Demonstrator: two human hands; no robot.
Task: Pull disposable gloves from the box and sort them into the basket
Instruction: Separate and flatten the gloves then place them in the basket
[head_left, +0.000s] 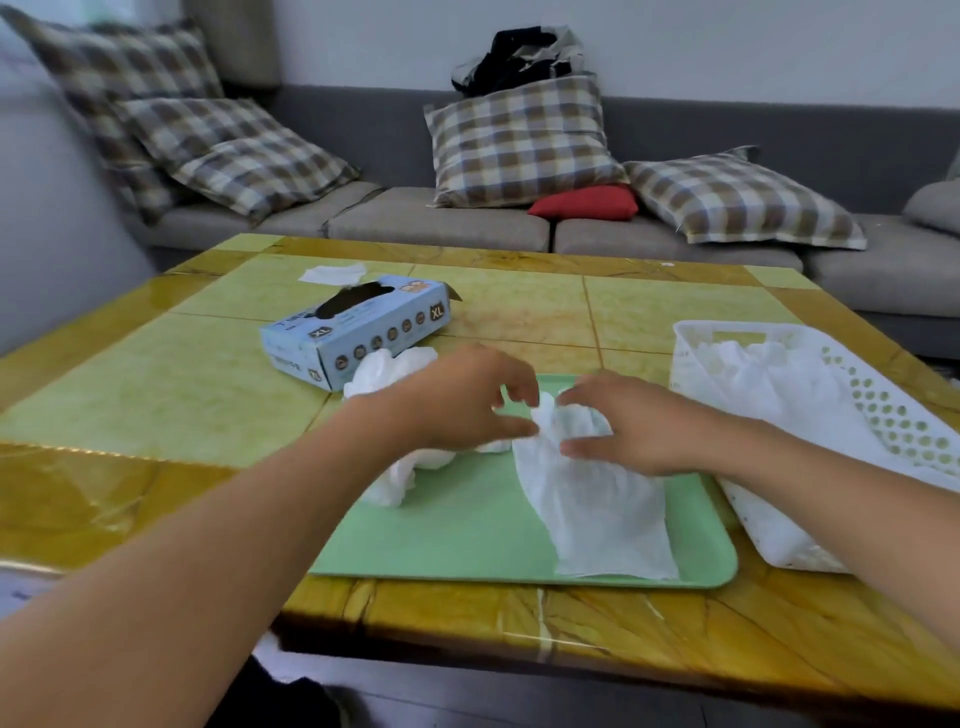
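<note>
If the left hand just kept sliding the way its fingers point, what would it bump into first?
Probably the right hand: the left hand points rightward across the green plastic tray, both pinching the same white disposable glove. Beyond it stands the white perforated plastic basket; depth is uncertain.

Both hands meet over a green tray (467, 540) on the tiled worktop (156, 395). The left hand (467, 400) and the right hand (618, 426) each pinch the bunched upper end of a white glove (597, 509) that lies flat on the tray. A crumpled glove (395, 480) lies at the tray's left edge. The blue glove box (358, 327) sits behind on the left, and a white perforated basket (883, 410) holding gloves stands to the right.
</note>
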